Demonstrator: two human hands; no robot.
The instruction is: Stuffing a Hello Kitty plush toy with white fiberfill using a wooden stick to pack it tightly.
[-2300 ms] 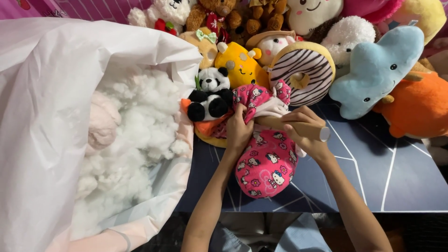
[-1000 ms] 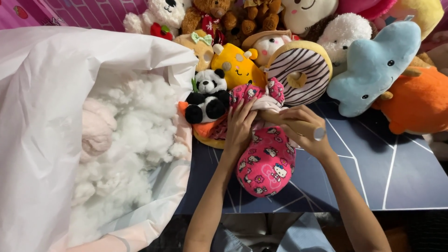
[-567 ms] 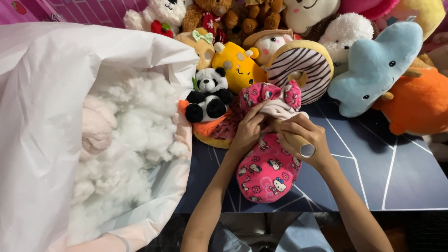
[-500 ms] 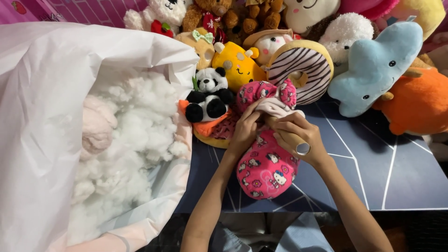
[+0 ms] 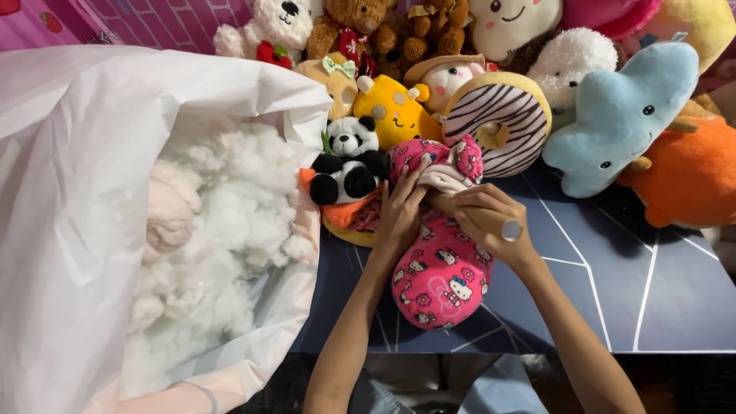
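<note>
A pink plush cover [image 5: 443, 276] printed with small cartoon cats lies on the dark blue table [image 5: 613, 291], its lower part stuffed round. My left hand [image 5: 400, 211] grips the cover's upper left side. My right hand [image 5: 484, 222], wearing a ring, clamps the upper right side around a wooden stick pushed into the opening. The cover's loose pink top with a bow [image 5: 445, 159] flops toward the plush toys behind.
A big white plastic bag [image 5: 69, 192] of white stuffing fibre [image 5: 222, 222] fills the left. Behind the cover crowd a panda plush [image 5: 349, 161], a yellow plush [image 5: 395, 111], a striped donut plush [image 5: 498, 123], a blue plush [image 5: 613, 123] and an orange plush [image 5: 690, 176].
Both hands stayed on the pink cover, kneading it. My right hand shifted slightly down and turned, and the cover's stuffed lower part moved a little.
</note>
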